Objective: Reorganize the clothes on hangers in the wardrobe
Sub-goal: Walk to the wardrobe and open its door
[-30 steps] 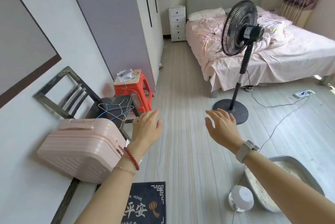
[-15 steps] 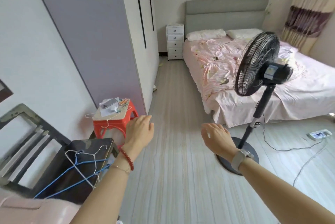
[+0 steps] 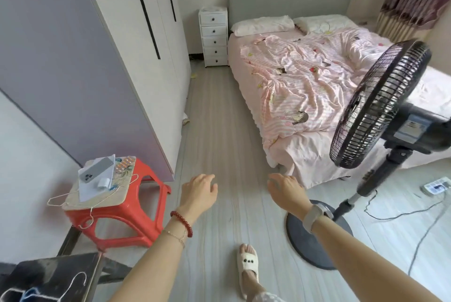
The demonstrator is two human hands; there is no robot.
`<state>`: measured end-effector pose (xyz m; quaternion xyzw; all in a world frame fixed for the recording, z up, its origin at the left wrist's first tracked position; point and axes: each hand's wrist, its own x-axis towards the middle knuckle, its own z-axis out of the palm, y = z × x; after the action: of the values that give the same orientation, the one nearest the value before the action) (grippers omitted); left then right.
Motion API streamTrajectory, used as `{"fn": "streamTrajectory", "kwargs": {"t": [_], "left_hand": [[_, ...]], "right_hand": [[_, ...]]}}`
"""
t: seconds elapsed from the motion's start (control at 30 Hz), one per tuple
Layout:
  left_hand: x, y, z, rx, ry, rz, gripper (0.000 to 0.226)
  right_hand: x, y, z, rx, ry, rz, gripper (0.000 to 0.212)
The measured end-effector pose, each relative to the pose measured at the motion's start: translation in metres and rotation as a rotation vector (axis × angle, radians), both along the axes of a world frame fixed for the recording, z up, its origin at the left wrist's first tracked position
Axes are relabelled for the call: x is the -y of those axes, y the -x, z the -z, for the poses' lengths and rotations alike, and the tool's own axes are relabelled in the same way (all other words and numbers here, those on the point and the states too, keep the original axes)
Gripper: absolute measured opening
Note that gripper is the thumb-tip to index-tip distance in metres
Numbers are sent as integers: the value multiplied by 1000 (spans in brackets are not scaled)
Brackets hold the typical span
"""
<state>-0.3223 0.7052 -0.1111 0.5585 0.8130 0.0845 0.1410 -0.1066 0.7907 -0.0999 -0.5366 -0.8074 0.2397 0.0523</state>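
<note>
The wardrobe (image 3: 80, 62) stands along the left wall, its grey side panel nearest me and its white doors with black handle strips shut. No clothes show. My left hand (image 3: 199, 191) and my right hand (image 3: 286, 190) hang out in front of me over the floor, fingers relaxed, holding nothing. A bare white wire hanger (image 3: 92, 198) lies across the red stool (image 3: 117, 211) to my left. More empty hangers (image 3: 41, 289), white and blue, lie on a dark chair at the bottom left corner.
A black standing fan (image 3: 380, 106) rises on my right, its round base (image 3: 317, 235) near my right wrist, cables trailing to a power strip (image 3: 436, 187). A bed (image 3: 317, 86) with pink bedding fills the right. A white drawer unit (image 3: 214, 36) stands at the far wall. A phone (image 3: 96, 172) lies on the stool.
I have walked forward along the aisle; the stool, the fan and the bed are closer, and the pink suitcase has dropped out of view. Both hands stay empty in front of me.
</note>
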Motion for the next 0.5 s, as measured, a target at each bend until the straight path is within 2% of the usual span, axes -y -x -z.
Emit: {"fn": "streamTrajectory", "kwargs": {"t": [0.17,0.27,0.33,0.5], "left_hand": [[-122,52,-5,36,38,-74,39],[-183,80,-9,43,5,-91,38],[-213,97,-4,65,33,-102,37],[-289,147,18,139,123,-182,38]], "right_hand": [[-129,49,10,16,116,-2,20],[-191,91,12,33,135,-39,33],[-226,116,15,54,156,-72,35],[-312,173,25,99,205,-106,23]]}}
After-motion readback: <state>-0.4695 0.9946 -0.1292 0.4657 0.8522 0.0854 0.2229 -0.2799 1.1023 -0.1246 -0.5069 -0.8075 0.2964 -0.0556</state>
